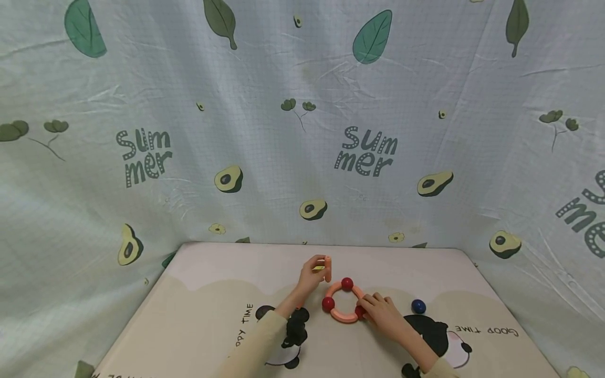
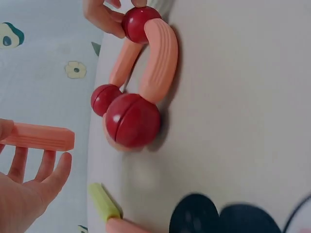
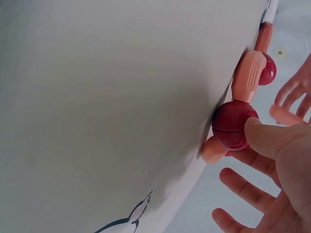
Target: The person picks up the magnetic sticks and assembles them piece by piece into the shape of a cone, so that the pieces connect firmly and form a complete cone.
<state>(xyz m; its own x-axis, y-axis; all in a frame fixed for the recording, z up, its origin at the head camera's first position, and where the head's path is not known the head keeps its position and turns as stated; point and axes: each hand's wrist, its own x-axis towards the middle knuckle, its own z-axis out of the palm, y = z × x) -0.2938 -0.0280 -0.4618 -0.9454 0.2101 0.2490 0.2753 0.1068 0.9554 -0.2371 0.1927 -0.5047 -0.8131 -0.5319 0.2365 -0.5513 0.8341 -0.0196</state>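
A ring (image 1: 343, 302) of curved orange pieces and three dark red balls lies on the mat. My left hand (image 1: 317, 268) is just behind and left of the ring. It pinches a straight orange stick (image 1: 328, 269) and holds it upright above the mat; the stick (image 2: 39, 137) is clear of the ring. My right hand (image 1: 367, 305) is at the ring's right side. Its thumb (image 3: 265, 141) and a finger pinch the near-right red ball (image 3: 234, 124). The other fingers of the right hand are spread and straight.
A dark blue ball (image 1: 418, 306) lies on the cream panda-print mat (image 1: 198, 294), right of my right hand. A yellow-green stick (image 2: 103, 201) and another orange piece (image 2: 121, 226) lie near my left wrist. A leaf and avocado print cloth (image 1: 302, 131) hangs behind the mat.
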